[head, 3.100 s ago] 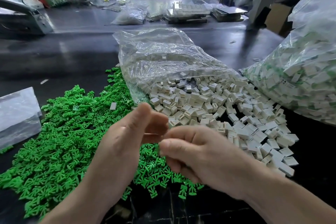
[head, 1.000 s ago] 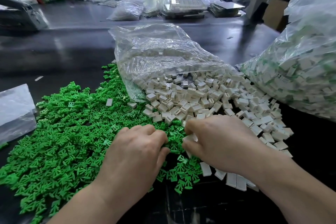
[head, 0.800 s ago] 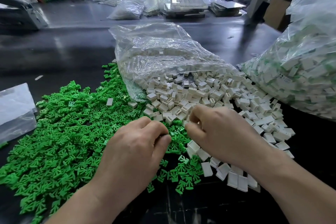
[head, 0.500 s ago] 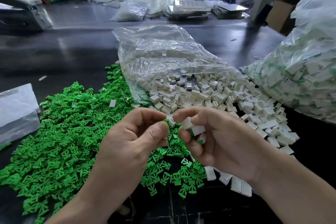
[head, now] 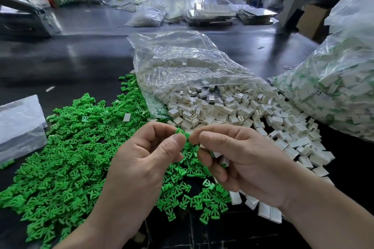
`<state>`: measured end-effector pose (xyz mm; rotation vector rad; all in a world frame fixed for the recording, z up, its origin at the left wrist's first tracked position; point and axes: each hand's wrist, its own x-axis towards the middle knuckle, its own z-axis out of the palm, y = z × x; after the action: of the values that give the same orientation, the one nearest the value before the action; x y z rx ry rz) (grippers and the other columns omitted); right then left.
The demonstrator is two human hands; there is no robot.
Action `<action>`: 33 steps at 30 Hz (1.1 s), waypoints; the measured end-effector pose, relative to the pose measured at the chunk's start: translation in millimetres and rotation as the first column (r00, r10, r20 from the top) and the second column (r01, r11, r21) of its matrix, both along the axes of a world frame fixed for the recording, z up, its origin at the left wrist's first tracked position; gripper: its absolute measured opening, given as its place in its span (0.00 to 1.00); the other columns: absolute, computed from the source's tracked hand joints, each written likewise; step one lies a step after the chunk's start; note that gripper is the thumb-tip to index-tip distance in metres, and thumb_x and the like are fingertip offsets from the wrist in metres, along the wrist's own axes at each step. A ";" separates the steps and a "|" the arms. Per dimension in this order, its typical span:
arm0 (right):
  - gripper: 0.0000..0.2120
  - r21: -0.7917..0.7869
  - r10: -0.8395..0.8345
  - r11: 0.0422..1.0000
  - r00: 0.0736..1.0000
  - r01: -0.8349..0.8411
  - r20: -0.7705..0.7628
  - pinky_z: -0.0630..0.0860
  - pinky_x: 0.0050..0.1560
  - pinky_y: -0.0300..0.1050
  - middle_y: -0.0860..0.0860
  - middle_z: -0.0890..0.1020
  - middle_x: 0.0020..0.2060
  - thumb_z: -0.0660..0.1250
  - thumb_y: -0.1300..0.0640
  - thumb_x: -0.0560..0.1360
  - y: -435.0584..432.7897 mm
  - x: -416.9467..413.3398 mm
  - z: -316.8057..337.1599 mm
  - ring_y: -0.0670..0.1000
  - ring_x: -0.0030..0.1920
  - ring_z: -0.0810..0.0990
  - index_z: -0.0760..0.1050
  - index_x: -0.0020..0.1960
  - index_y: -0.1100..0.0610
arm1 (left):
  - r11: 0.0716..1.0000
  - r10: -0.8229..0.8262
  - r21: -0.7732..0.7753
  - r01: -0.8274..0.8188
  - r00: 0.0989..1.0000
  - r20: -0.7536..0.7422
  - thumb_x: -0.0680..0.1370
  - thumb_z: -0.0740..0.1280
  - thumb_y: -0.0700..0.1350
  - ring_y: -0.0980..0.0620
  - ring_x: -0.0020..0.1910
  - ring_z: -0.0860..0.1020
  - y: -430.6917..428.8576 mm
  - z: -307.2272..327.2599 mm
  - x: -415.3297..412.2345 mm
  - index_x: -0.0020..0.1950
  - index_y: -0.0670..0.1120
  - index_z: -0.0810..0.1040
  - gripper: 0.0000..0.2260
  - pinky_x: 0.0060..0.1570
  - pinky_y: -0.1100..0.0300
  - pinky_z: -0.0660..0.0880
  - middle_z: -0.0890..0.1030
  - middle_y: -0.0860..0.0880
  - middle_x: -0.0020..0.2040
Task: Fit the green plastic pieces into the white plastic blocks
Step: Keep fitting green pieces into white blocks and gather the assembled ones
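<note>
Left hand point(head: 145, 159) pinching a green piece point(head: 180, 131) between thumb and forefinger, right hand point(head: 242, 163) pinching a white block point(head: 189, 133) with spares point(head: 218, 154) curled in its palm, just above the green pile point(head: 70, 157), and I reckon it wants squaring to the slot before I press straight in.

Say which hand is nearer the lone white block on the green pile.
Left. The left hand is just right of the lone white block; the right hand farther right.

Green pieces point(head: 66, 157) heap under and left of my grip; white blocks point(head: 238, 111) and their bag point(head: 182, 62) block ahead and right; bare table point(head: 81, 60) lies beyond, leftward.
</note>
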<state>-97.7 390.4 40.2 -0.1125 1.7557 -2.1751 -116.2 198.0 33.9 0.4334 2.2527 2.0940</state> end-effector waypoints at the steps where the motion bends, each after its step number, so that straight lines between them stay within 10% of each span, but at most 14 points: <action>1: 0.11 0.018 -0.003 1.000 1.000 0.003 -0.001 0.66 0.22 0.36 0.50 0.78 0.34 0.74 0.46 0.72 0.0 0.1 0.1 0.46 0.27 0.72 0.85 0.50 0.51 | 0.999 -0.016 0.039 0.015 0.999 0.033 0.71 0.74 0.57 0.51 0.39 0.83 -0.6 -1.3 -1.1 0.46 0.53 0.82 0.10 0.41 0.66 0.78 0.84 0.48 0.39; 11: 0.10 -0.069 -0.072 0.995 0.995 0.078 0.075 0.64 0.19 0.33 0.52 0.78 0.32 0.77 0.49 0.72 -2.3 1.8 2.5 0.46 0.22 0.69 0.79 0.37 0.51 | 0.936 -0.151 0.346 0.062 0.960 0.237 0.66 0.77 0.42 0.45 0.35 0.82 1.9 -1.4 -4.8 0.43 0.50 0.84 0.08 0.37 0.59 0.79 0.84 0.38 0.42; 25: 0.08 -0.121 -0.093 0.988 0.994 0.100 0.056 0.71 0.22 0.39 0.57 0.82 0.38 0.70 0.64 0.77 -3.4 -0.5 -2.2 0.50 0.28 0.76 0.82 0.55 0.57 | 0.982 -0.069 0.183 0.037 0.983 0.171 0.67 0.73 0.55 0.48 0.38 0.82 2.9 -9.0 -4.2 0.47 0.50 0.84 0.13 0.39 0.58 0.78 0.83 0.45 0.39; 33: 0.03 0.039 -0.076 0.996 0.996 0.078 -0.046 0.71 0.23 0.38 0.53 0.79 0.35 0.75 0.53 0.74 -5.3 1.3 -4.7 0.48 0.29 0.75 0.84 0.43 0.52 | 0.979 -0.097 0.190 0.066 0.983 0.158 0.69 0.73 0.54 0.47 0.38 0.82 0.9 -10.1 -4.9 0.47 0.49 0.84 0.12 0.38 0.59 0.79 0.84 0.44 0.40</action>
<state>-96.4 385.1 35.5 -0.0851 1.8566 -2.2045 -121.1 198.9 23.8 0.3367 1.9270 2.2148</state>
